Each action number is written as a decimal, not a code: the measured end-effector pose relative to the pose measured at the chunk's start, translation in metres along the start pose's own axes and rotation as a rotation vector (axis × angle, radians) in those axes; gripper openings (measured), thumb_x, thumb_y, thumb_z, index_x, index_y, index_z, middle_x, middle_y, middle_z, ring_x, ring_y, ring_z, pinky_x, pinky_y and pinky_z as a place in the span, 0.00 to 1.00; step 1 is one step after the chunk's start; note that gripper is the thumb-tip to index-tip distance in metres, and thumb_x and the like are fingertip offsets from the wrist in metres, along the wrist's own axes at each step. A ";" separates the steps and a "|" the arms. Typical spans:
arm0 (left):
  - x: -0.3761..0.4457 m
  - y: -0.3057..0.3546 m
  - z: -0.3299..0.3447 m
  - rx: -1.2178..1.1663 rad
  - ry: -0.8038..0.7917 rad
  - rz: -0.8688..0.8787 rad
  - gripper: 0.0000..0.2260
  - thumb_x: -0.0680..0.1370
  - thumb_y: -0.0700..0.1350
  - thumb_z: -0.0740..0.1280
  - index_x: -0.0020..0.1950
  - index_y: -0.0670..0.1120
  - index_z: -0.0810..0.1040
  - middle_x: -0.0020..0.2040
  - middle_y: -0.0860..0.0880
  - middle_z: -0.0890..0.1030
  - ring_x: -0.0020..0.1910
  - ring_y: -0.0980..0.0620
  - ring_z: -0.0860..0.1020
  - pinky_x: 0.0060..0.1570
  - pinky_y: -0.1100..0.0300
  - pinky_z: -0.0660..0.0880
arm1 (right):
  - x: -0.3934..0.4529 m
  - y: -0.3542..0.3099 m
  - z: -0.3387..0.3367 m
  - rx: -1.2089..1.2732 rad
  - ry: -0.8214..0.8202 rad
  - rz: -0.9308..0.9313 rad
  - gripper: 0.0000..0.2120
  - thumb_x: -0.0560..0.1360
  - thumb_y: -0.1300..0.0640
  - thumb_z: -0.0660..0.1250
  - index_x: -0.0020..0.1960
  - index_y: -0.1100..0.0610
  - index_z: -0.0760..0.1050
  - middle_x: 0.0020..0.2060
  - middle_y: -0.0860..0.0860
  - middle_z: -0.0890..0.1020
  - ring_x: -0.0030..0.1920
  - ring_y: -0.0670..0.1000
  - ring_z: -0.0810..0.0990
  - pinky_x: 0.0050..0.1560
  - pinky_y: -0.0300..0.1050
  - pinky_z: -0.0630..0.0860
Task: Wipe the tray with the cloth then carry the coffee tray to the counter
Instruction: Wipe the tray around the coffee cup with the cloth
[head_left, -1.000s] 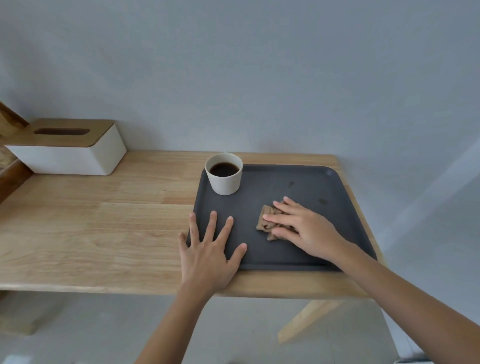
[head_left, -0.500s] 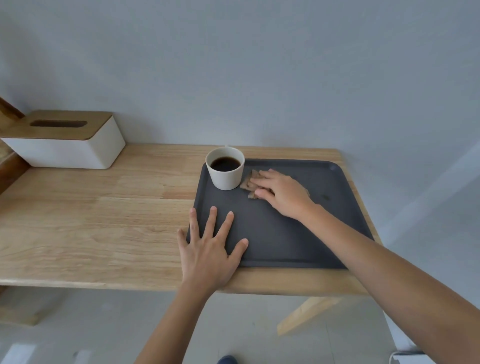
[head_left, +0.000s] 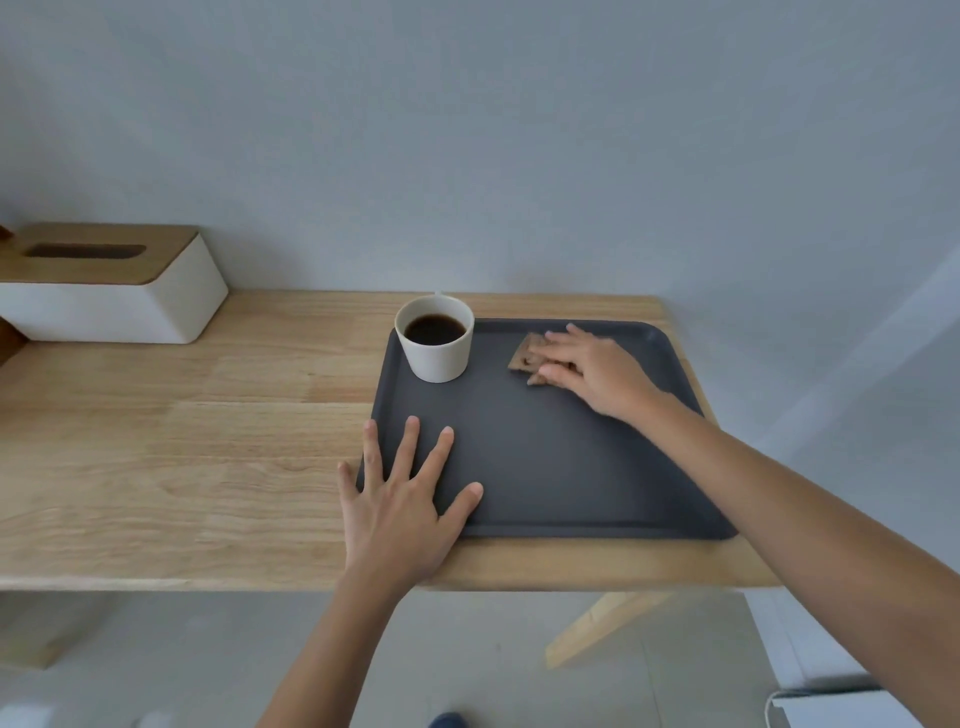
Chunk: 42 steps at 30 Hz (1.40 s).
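Note:
A dark grey tray (head_left: 545, 467) lies on the right part of a wooden table (head_left: 182, 441). A white cup of black coffee (head_left: 435, 339) stands upright in the tray's far left corner. My right hand (head_left: 592, 371) presses a small brown cloth (head_left: 524, 358) flat on the tray near its far edge, to the right of the cup and apart from it. My left hand (head_left: 405, 499) rests flat with fingers spread on the tray's near left corner, partly over the table.
A white tissue box with a wooden lid (head_left: 104, 283) stands at the table's far left against the grey wall. The table's front edge runs just below the tray. A white object (head_left: 841, 701) sits on the floor at the lower right.
My right hand slid the cloth from the tray's near middle up to beside the cup, then rightwards along the far edge. My left hand has stayed in place.

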<state>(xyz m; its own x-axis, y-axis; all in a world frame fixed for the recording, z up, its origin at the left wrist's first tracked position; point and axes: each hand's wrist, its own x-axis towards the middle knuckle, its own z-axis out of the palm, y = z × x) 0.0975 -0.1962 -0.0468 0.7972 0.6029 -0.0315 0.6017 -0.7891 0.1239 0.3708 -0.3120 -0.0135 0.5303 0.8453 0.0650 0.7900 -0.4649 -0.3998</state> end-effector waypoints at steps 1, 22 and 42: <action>0.000 0.000 0.000 0.000 0.000 -0.004 0.35 0.70 0.74 0.36 0.76 0.65 0.44 0.80 0.55 0.47 0.78 0.42 0.36 0.72 0.40 0.50 | 0.008 0.006 -0.001 0.004 0.018 0.031 0.18 0.79 0.46 0.61 0.68 0.45 0.72 0.73 0.48 0.69 0.75 0.54 0.61 0.72 0.58 0.62; -0.003 0.002 -0.006 -0.003 -0.004 -0.009 0.34 0.71 0.73 0.37 0.76 0.66 0.43 0.80 0.55 0.47 0.78 0.42 0.37 0.72 0.39 0.49 | -0.030 0.016 -0.011 -0.007 0.097 0.124 0.19 0.79 0.47 0.61 0.69 0.47 0.71 0.71 0.50 0.70 0.75 0.56 0.62 0.72 0.59 0.62; 0.002 0.001 -0.003 -0.021 -0.017 -0.004 0.33 0.72 0.73 0.39 0.76 0.66 0.43 0.80 0.54 0.46 0.78 0.44 0.35 0.73 0.39 0.46 | -0.070 0.000 -0.003 -0.001 0.094 0.090 0.19 0.79 0.47 0.61 0.69 0.47 0.71 0.71 0.48 0.71 0.74 0.52 0.64 0.72 0.55 0.63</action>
<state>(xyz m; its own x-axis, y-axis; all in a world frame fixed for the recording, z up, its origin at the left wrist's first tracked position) 0.0995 -0.1957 -0.0438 0.7953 0.6042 -0.0485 0.6042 -0.7837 0.1444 0.3352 -0.3718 -0.0153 0.6257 0.7716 0.1141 0.7381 -0.5384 -0.4067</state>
